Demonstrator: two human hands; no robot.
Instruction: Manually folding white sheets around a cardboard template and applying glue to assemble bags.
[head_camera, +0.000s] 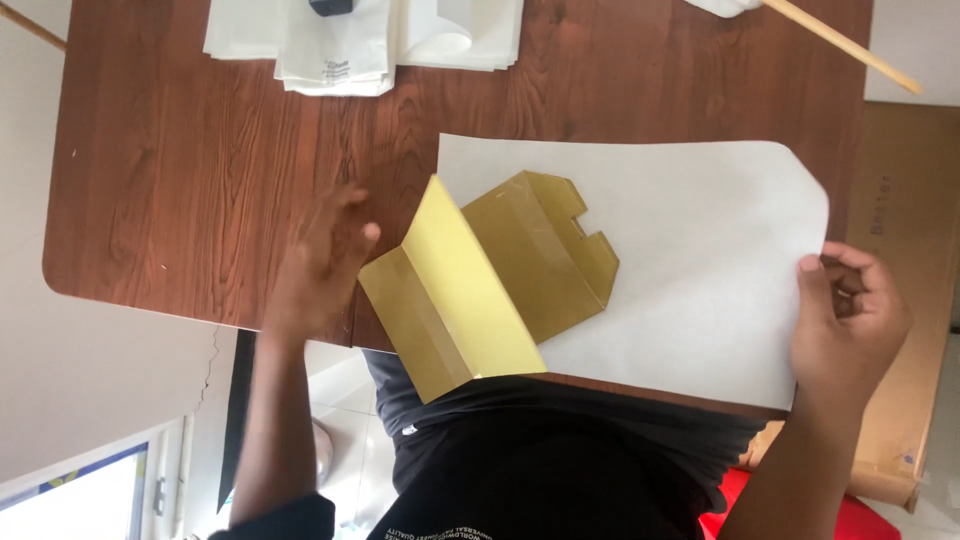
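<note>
A gold card box blank (500, 290), partly folded with one yellow panel standing up, lies on a large white paper sheet (700, 220) at the near edge of a brown wooden table (180, 180). My left hand (320, 265) is blurred, fingers apart, just left of the gold card's left flap; I cannot tell whether it touches it. My right hand (850, 320) pinches the right edge of the white sheet between thumb and fingers.
A stack of white plastic bags (350, 45) lies at the table's far edge. A thin wooden stick (850, 45) crosses the far right corner. A flat cardboard box (905, 300) stands right of the table, with something red (860, 515) below it.
</note>
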